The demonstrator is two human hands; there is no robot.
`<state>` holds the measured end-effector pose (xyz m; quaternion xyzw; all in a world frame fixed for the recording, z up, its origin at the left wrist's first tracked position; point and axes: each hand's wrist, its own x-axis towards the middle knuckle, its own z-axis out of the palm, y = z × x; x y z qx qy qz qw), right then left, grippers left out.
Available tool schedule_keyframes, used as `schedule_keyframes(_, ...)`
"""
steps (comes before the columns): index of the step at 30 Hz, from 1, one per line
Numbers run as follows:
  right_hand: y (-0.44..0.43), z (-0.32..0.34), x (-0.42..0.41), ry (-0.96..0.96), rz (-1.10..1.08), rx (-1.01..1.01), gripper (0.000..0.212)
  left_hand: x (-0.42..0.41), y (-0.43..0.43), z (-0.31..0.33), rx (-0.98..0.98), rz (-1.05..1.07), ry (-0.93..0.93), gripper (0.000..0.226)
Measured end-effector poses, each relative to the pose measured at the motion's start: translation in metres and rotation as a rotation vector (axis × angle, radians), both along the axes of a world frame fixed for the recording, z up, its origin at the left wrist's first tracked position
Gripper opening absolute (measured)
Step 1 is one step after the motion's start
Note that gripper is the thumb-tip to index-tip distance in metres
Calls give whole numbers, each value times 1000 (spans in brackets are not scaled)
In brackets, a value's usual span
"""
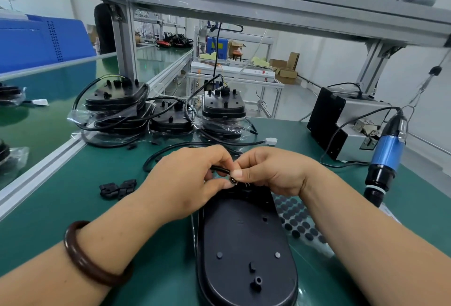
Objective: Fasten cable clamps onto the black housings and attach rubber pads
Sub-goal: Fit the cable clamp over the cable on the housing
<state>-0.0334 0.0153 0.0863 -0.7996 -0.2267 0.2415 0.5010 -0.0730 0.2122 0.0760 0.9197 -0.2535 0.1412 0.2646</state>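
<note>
Green matte bench mat (73, 208) under a ribbed aluminium extrusion frame (244, 1).

Black housing (246, 244): long oval, smooth matte plastic, lies flat on the mat right in front of the person, small round bosses on top. Its far end sits under both hands.

Three stacks of the same housings (117, 101), in clear crinkled bags with cables looped around them, at the back of the mat.

Grey and black metal box (341, 122) far right. Blue cylindrical screwdriver (385, 154) hangs beside it.

Clear sheet of round dark rubber pads (300, 222) just right of the housing, partly under the right forearm.

Left hand (192, 179): fingers curled, pinching the black cable (170, 152).

Right hand (273, 171): thumb and fingers pinching the same cable, near its end.

Two loose black cable clamps (117, 188) left of the hands.

Small shiny round metal part (233, 180) at the thumb tips; can't tell which hand holds it.
</note>
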Motion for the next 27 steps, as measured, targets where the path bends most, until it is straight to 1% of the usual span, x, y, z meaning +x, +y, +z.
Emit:
schedule_keyframes(2,-1,-2,-1,-22,-16,21,15,1,2,-1,-32,16,24,21)
schedule_keyframes(5,0,-1,-4,-102,-30,-35,13,3,3,-1,-79,28,76,14)
schedule_keyframes(8,2,1,-5,-148,-28,-119,14,5,4,3,-185,-60,172,20)
schedule_keyframes(10,3,2,-5,-158,-26,-159,12,6,5,4,-241,-107,259,19)
schedule_keyframes(15,6,8,-4,-170,11,-210,11,9,5,2,-227,-129,330,10)
schedule_keyframes(18,9,10,-2,-150,12,-232,8,10,5,2,-238,-124,358,9)
schedule_keyframes(20,10,9,-1,-125,-6,-238,17,10,5,2,-251,-129,386,9)
schedule_keyframes(22,10,9,-1,-91,-4,-203,13,10,4,2,-263,-134,403,11)
schedule_keyframes(24,10,9,0,-71,2,-198,7,10,4,3,-251,-118,385,14)
schedule_keyframes(27,9,11,2,-75,-9,-227,16,9,4,4,-205,-66,334,13)
